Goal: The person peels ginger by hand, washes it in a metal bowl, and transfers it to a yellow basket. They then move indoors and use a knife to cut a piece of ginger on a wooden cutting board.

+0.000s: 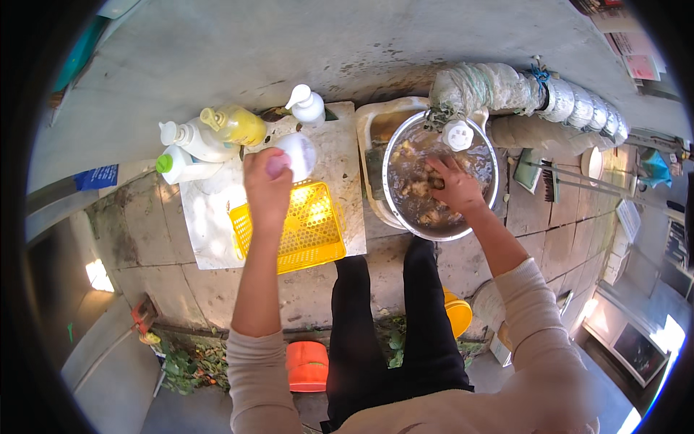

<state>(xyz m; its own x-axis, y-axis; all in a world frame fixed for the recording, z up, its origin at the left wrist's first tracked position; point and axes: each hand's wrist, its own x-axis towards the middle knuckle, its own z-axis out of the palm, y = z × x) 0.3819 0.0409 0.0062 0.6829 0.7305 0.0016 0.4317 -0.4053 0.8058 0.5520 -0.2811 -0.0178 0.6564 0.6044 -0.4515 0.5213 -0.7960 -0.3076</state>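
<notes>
A round metal basin (386,184) full of murky water stands over a pale sink, with lumpy brownish pieces in the water. My right hand (454,184) is spread, its fingers in the water at those pieces; whether it grips any cannot be told. On the left, my left hand (271,176) is closed on the pinkish part of a pale, blurred container (299,154) above a worn slab (347,206). Just below and to the right of that hand lies a yellow perforated plastic basket (312,255). A pipe wrapped in plastic (482,89) reaches over the basin, a white cap (458,135) at its end.
Along the slab's back left stand a white pump bottle (308,106), a yellow pump bottle (241,126) and white bottles (187,165), one green-capped. An orange bucket (307,363) and a yellow bucket (458,317) are on the ground near my legs. A brush (550,183) lies at the right.
</notes>
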